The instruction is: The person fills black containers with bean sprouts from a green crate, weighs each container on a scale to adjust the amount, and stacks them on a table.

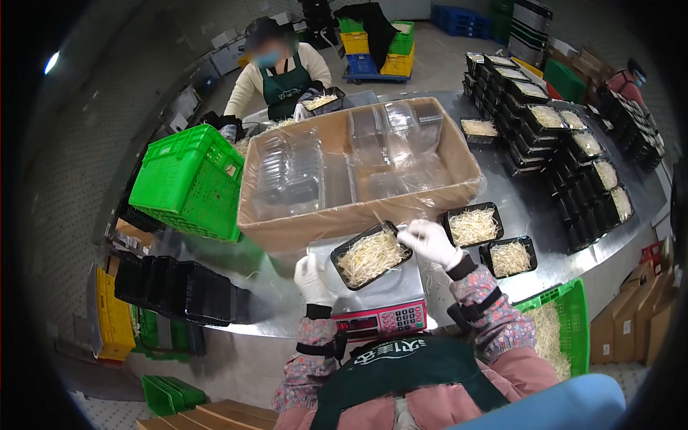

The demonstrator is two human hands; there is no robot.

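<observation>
One black tray of bean sprouts, tilted in view, on the platform of the red-fronted digital scale, between both white-gloved hands; scale's red-lit display blurred, and white lettering on the green apron creased, not read with certainty. Right hand has fingertips at the tray's upper right corner, bunched close, though whether they pinch the rim I cannot tell. Left hand just beside the tray's left end, fingers bent, spread or pressed together unclear.
</observation>
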